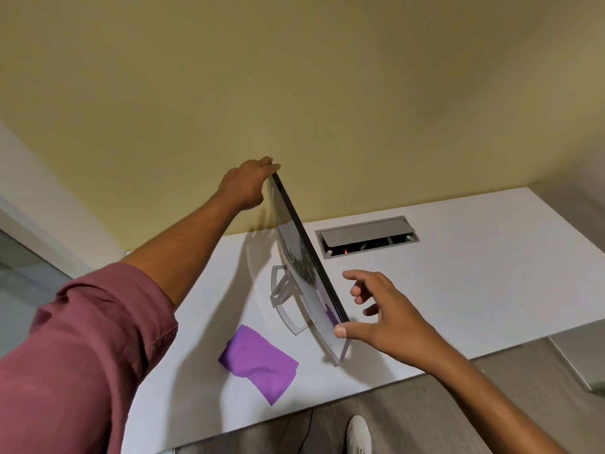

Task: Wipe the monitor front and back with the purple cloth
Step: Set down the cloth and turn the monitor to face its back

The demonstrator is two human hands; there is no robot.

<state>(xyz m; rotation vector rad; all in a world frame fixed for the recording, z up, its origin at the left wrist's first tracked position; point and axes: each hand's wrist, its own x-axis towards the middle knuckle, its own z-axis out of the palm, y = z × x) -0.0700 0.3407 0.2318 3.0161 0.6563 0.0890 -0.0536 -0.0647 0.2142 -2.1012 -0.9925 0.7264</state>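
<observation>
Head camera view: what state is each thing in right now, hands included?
monitor: upright on its stand, turned edge-on, back facing left.
purple cloth: lying crumpled on the desk, untouched.
left hand: grips the monitor's far top corner.
right hand: fingers spread, thumb touching the monitor's near edge.
desk hatch: lid propped ajar, red light inside.

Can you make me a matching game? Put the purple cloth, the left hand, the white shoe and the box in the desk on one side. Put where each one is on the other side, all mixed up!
Things:
1. purple cloth
2. left hand
3. white shoe
4. cable box

Places:
A. on the floor
B. sunk into the desk
C. lying loose on the desk
D. gripping the top corner of the monitor

Pairs: 1-C, 2-D, 3-A, 4-B
</observation>
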